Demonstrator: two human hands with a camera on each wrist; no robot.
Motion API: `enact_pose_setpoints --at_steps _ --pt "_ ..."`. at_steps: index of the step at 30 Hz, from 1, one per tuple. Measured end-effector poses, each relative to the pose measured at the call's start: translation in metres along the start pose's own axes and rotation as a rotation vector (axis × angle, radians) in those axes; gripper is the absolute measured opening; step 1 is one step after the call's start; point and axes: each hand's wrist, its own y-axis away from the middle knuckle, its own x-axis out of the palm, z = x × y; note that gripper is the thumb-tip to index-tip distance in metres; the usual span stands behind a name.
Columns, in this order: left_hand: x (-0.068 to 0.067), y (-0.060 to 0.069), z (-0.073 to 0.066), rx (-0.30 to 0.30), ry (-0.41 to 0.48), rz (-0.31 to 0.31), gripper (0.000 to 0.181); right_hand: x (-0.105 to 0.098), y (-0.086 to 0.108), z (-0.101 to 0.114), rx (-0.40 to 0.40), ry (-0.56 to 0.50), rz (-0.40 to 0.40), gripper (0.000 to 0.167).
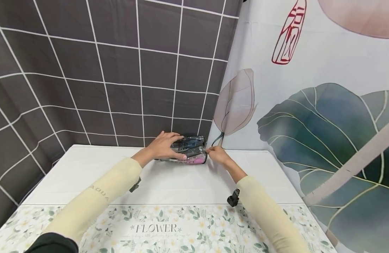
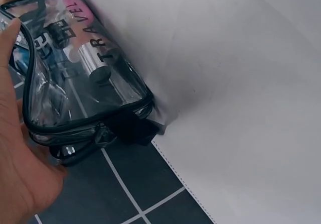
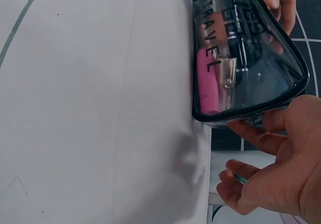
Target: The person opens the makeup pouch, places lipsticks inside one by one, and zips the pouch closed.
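Note:
A clear toiletry bag (image 1: pixel 196 160) with black piping stands at the back of the white tabletop. "TRAVEL" is lettered on its side; a pink tube (image 3: pixel 207 81) and a silver-capped bottle (image 2: pixel 94 63) show through. My left hand (image 1: pixel 164 146) holds the bag from above, thumb on the near side and fingers over the top. At the right end, my right hand (image 1: pixel 217 154) has its thumb and index finger at the bag's zipper edge (image 3: pixel 251 117); whether they hold a zipper pull is hidden. A second black-edged clear section (image 1: pixel 194 141) shows behind the front one.
The white tabletop (image 1: pixel 175 186) has a floral cloth strip (image 1: pixel 156 228) along its front. A dark grid-patterned curtain (image 1: pixel 118 70) hangs behind and at left, and a leaf-printed curtain (image 1: pixel 324 140) hangs at right. Small black cameras (image 1: pixel 233 198) sit at the wrists.

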Motion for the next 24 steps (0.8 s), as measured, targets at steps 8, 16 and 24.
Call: enact_pose_setpoints --at_steps 8,16,24 --pt "0.004 -0.003 0.001 0.001 -0.004 -0.003 0.103 -0.004 -0.001 -0.002 -0.005 -0.008 0.010 0.046" --pt "0.006 -0.006 0.004 0.007 0.002 -0.023 0.101 -0.011 0.000 0.000 -0.011 -0.021 -0.004 0.030" --pt "0.009 -0.008 0.006 0.017 -0.071 -0.089 0.099 -0.020 -0.039 -0.033 -0.046 0.076 -0.039 0.033"
